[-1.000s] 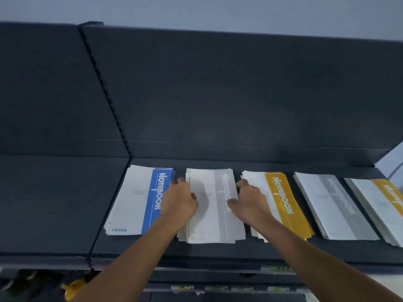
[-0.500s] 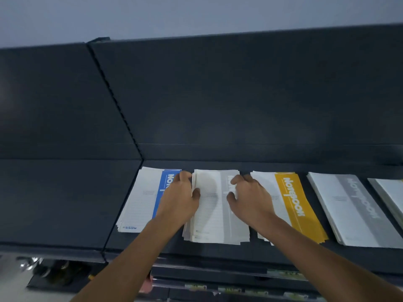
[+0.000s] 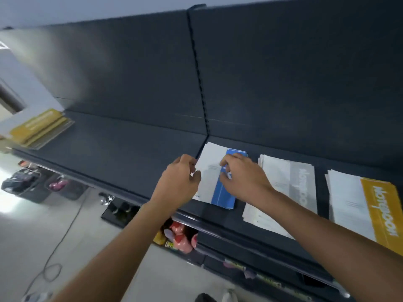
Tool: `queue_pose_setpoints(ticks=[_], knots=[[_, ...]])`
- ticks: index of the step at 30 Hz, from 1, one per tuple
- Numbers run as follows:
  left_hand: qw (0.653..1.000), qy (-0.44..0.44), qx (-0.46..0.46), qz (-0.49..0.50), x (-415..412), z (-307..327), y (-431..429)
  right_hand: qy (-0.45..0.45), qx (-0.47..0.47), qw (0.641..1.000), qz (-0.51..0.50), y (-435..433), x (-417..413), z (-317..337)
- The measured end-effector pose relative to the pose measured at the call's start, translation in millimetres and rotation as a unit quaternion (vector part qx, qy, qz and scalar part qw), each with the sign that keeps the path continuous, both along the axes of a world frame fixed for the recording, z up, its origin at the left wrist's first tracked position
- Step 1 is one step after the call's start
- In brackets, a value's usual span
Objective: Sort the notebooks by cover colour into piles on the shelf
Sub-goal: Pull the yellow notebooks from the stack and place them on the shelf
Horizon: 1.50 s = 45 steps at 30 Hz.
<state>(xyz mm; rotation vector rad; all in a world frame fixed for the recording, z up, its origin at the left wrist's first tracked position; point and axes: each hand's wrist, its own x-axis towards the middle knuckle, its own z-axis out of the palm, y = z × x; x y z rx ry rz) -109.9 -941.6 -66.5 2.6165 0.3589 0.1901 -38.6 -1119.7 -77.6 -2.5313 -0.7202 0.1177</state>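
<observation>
A pile of blue-and-white notebooks [image 3: 214, 182] lies on the dark shelf [image 3: 135, 153], just right of the shelf's upright joint. My left hand [image 3: 180, 184] grips the pile's left edge. On top of the blue stripe rests my right hand [image 3: 244, 177], fingers curled against the cover. To the right lies a grey-striped pile [image 3: 290, 190], then a yellow-striped pile [image 3: 368, 205] near the frame's right edge. Another yellow pile [image 3: 38, 128] sits at the far left end of the shelf, blurred.
The shelf's tall dark back panel [image 3: 261, 73] rises behind the piles. Below the shelf front are lower shelves with pink and red items [image 3: 181, 236]. Dark baskets [image 3: 41, 186] and a cable [image 3: 58, 243] are on the pale floor at left.
Both hands left the grey-striped pile and moved left onto the blue pile. The view swung left and tilted, revealing the far-left yellow pile and the floor.
</observation>
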Motion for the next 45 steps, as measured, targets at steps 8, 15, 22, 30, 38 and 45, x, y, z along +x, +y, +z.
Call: queue_pose_setpoints(ticks=[8,15,22,30,38,45], knots=[[0.997,-0.033,0.006,0.070,-44.9,9.8,121.1,-0.013,-0.006,0.996,0.092,112.2,-26.1,14.5],[0.990,-0.034,0.021,0.133,-88.9,18.5,257.3,-0.054,-0.034,0.984,0.168,261.7,-50.6,40.8],[0.983,-0.014,0.022,0.182,-149.1,14.1,373.2,-0.059,-0.031,0.974,0.216,399.4,-97.1,46.6],[0.971,-0.036,0.017,0.234,-199.7,20.4,460.9,-0.080,-0.034,0.959,0.270,504.7,-119.9,54.8],[0.958,-0.038,0.017,0.282,-221.5,18.5,541.1,-0.077,-0.036,0.944,0.320,605.9,-125.6,56.1],[0.960,-0.040,0.022,0.276,-195.1,27.6,627.4,-0.066,-0.026,0.945,0.319,694.8,-97.8,51.0]])
